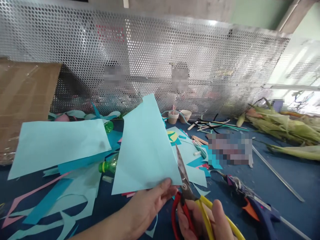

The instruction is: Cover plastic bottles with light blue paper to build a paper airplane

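My left hand (pixel 146 205) pinches the lower edge of a folded light-blue paper sheet (pixel 145 146) and holds it up above the blue table (pixel 275 186). My right hand (pixel 205 221) grips scissors (pixel 186 190) with one red and one yellow handle. The blades point up and lie along the paper's right edge, near its lower corner. A second light-blue sheet (pixel 60 143) lies flat to the left.
Paper scraps in blue, pink and teal (pixel 50 200) litter the table. A green bottle (pixel 108 165) lies under the sheets. A glue gun (pixel 260 211) rests at right, corn husks (pixel 282 128) farther back. Two small cups (pixel 178 116) stand before a perforated metal screen (pixel 160 56). Cardboard (pixel 22 96) leans left.
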Demonstrator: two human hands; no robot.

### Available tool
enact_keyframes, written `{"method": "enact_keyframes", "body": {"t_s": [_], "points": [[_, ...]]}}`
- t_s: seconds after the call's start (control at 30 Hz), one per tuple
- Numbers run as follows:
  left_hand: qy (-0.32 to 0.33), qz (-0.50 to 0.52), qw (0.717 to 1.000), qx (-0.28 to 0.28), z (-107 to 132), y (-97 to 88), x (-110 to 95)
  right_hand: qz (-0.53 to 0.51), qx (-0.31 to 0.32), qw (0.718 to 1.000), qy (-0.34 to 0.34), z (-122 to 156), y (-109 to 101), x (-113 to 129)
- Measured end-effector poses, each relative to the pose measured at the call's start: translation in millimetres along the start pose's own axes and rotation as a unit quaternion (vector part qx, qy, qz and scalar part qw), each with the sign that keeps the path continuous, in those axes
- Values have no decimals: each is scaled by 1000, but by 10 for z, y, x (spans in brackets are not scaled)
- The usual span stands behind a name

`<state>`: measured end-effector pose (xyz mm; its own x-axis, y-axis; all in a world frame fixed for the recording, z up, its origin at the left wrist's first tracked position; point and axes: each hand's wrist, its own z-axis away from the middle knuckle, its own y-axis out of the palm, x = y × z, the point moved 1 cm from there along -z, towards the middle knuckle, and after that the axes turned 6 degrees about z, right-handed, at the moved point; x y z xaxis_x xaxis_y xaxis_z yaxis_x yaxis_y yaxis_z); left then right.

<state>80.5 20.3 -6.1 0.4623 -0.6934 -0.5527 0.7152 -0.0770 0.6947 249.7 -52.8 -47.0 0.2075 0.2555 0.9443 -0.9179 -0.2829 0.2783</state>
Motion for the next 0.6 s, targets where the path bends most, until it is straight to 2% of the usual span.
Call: {"method": "enact_keyframes", "body": {"t_s": [0.23, 0.33, 0.4, 0.47, 0.6], "points": [[11, -1, 1000, -24, 45, 63, -21, -48, 3, 997, 54, -20, 110, 65], [15, -7, 999, -32, 54, 65, -24, -50, -9, 997, 51, -2, 106, 70], [24, -11, 999, -34, 60, 63, -29, -41, 8, 998, 44, 4, 105, 94], [33, -21, 999, -26, 69, 66, -36, -26, 31, 998, 43, 2, 122, 160], [51, -42, 998, -5, 95, 87, -39, 9, 19, 998, 58, -5, 198, 371]]}}
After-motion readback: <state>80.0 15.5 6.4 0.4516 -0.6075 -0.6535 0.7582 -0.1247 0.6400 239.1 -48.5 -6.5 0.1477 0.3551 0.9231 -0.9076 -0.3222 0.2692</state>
